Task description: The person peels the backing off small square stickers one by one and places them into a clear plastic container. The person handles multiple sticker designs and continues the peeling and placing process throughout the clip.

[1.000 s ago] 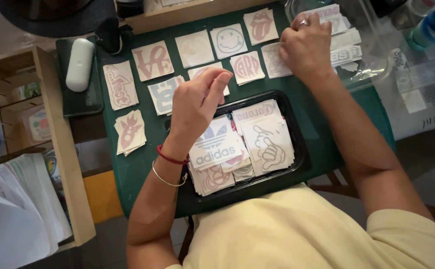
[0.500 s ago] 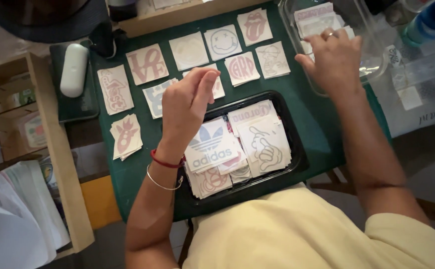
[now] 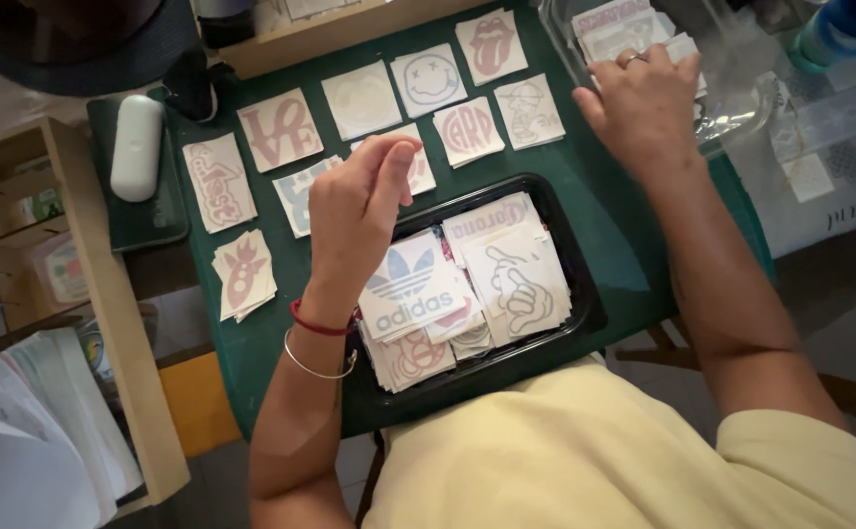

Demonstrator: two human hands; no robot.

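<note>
Stacks of square decal sheets [image 3: 243,271] lie at the left of the green worktop [image 3: 252,362], with more ranged along the upper middle. Centre frame, the left hand [image 3: 355,220] hovers above a black tray [image 3: 585,294] heaped with decals, fingertips pinched together, though I cannot tell on what. Upper right, the right hand [image 3: 643,108] rests with fingers loosely spread on decals in a clear plastic container [image 3: 741,98].

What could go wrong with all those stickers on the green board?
The black plastic tray is heaped with loose square stickers, so the raised left hand might knock some out. The right hand reaching into the clear plastic container could nudge the sorted stickers beside it.
</note>
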